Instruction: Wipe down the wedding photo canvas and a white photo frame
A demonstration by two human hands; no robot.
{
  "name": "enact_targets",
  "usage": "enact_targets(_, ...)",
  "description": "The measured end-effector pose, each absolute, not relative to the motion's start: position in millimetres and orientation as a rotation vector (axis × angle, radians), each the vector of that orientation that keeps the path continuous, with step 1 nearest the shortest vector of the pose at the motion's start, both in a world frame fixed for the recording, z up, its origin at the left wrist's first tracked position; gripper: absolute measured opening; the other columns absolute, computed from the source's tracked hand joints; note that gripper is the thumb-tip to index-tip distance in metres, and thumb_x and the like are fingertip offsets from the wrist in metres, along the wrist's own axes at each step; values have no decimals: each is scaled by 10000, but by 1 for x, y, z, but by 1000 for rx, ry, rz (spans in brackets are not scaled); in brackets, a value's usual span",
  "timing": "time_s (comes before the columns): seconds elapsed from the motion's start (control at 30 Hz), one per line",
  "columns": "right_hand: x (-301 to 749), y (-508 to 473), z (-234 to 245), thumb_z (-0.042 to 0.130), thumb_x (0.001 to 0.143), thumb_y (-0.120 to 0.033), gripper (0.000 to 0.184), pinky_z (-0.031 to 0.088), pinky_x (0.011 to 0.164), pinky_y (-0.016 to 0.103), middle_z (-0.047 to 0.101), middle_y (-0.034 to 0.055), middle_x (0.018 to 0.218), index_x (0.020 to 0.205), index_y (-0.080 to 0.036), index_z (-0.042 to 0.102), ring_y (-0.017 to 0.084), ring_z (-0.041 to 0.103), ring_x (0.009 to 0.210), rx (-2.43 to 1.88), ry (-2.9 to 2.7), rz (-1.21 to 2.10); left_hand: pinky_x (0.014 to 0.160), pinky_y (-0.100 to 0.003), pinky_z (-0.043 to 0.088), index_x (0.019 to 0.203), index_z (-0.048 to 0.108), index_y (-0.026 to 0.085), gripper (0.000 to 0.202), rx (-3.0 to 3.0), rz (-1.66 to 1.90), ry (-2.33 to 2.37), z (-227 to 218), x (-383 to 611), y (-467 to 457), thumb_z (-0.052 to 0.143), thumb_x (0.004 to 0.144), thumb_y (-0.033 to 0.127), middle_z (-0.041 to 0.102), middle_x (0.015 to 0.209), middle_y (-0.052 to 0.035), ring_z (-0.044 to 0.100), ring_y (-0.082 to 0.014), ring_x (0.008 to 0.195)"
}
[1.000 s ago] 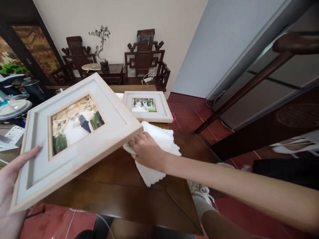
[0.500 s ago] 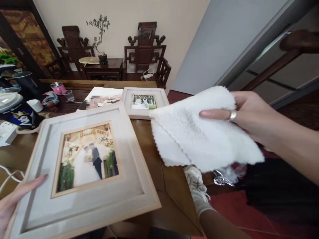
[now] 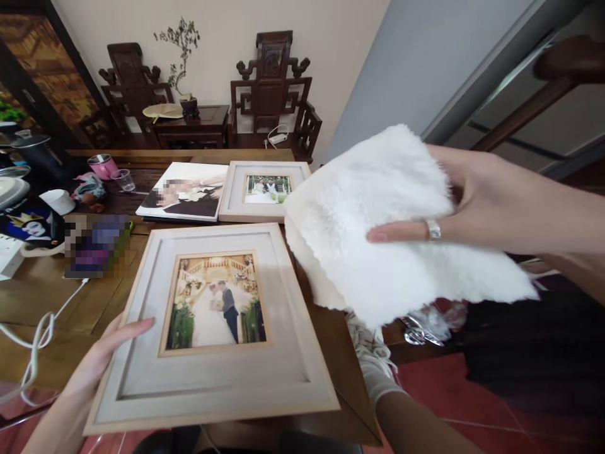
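My left hand (image 3: pixel 106 353) grips the left edge of a light wooden picture frame (image 3: pixel 295 353), its thumb lying on the front and the other fingers hidden behind. Inside the frame is a wedding photo (image 3: pixel 215 309) of a couple before a lit staircase. My right hand (image 3: pixel 454 208), with a ring on it, pinches a fluffy white cloth (image 3: pixel 368 239) between thumb and fingers. The cloth hangs in the air to the right of the frame. Behind them, a smaller picture frame (image 3: pixel 305 171) lies on the wooden table (image 3: pixel 113 302), beside a photo album or panel (image 3: pixel 189 195).
On the table's left are a blurred-out phone (image 3: pixel 99 246) on a white cable (image 3: pixel 35 353), a pink mug (image 3: pixel 103 166), a clear cup (image 3: pixel 123 180) and a dark printed tumbler (image 3: pixel 31 224). Carved wooden chairs (image 3: pixel 274 82) stand by the wall. A sneaker (image 3: pixel 371 343) shows below the table's right edge.
The large frame has moved right and tipped flatter, uncovering the phone and more of the album. My right hand has shifted slightly up with the cloth, which has turned and folded differently.
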State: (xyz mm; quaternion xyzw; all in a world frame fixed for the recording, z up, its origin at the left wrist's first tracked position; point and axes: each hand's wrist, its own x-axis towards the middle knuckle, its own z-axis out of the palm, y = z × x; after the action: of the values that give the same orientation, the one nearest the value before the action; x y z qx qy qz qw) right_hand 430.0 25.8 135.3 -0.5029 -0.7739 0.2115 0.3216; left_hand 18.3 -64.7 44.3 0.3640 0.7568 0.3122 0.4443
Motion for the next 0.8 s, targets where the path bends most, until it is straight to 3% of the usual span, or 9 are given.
enact_targets(0.07,432,28,138,732,622,-479,350,458,432,346,582,14,698,877,-333,542,217,543,560,-1313,-2202,194,696,-338,616,658,718,400,108,762,872,1814,48,31,-60,729,558,437,770,856,88,715,-309,977)
enact_targets(0.17,418,23,130,633,675,-295,342,498,539,404,584,70,797,1000,-307,526,259,552,653,-1300,-2350,-288,625,-303,604,749,723,352,219,620,887,1763,49,40,-52,754,532,351,765,804,65,738,-285,876)
enact_targets(0.23,394,13,114,557,695,-135,541,527,565,406,628,122,931,1218,-259,491,266,586,697,-1262,-2434,-375,613,-283,597,835,715,302,305,586,861,1722,50,43,-47,763,536,329,762,796,50,743,-257,808)
enact_targets(0.27,380,6,103,505,717,-63,577,543,607,419,620,166,1101,1268,-232,483,278,614,781,-1221,-2486,-413,612,-278,594,889,705,276,354,585,848,1699,50,44,-44,771,545,328,760,793,43,742,-242,769)
enact_targets(0.3,365,0,91,479,761,-24,567,557,693,422,568,176,1280,1288,-234,492,292,626,942,-1166,-2577,-409,618,-276,593,941,692,250,403,594,839,1679,49,44,-42,783,557,331,758,789,38,738,-225,728)
enact_targets(0.4,329,-18,50,520,870,-87,388,560,788,452,617,130,1287,1197,-287,584,291,643,1054,-987,-2675,-405,638,-286,589,1052,652,193,504,657,799,1663,46,41,-36,802,604,370,744,760,33,716,-196,644)
enact_targets(0.57,314,-31,5,527,947,-194,225,454,905,680,583,155,1357,1103,-296,653,379,559,1218,-860,-2729,-305,713,-314,586,1059,648,166,533,980,677,1720,34,26,-24,750,675,521,752,875,-28,720,-256,837)
enact_targets(0.7,318,-28,7,536,933,-132,331,413,963,680,520,129,1430,1180,-330,633,386,477,1305,-920,-2798,-127,897,-420,549,1136,627,170,601,1435,654,1843,27,17,-19,694,710,588,720,1088,-91,681,-306,995)
enact_targets(0.8,320,-12,21,588,824,17,550,418,987,646,474,119,1472,1260,-318,582,393,443,1328,-984,-2813,-157,1049,-482,442,1266,567,173,585,1819,695,1903,19,14,-22,593,822,553,631,1260,-115,596,-314,1162)
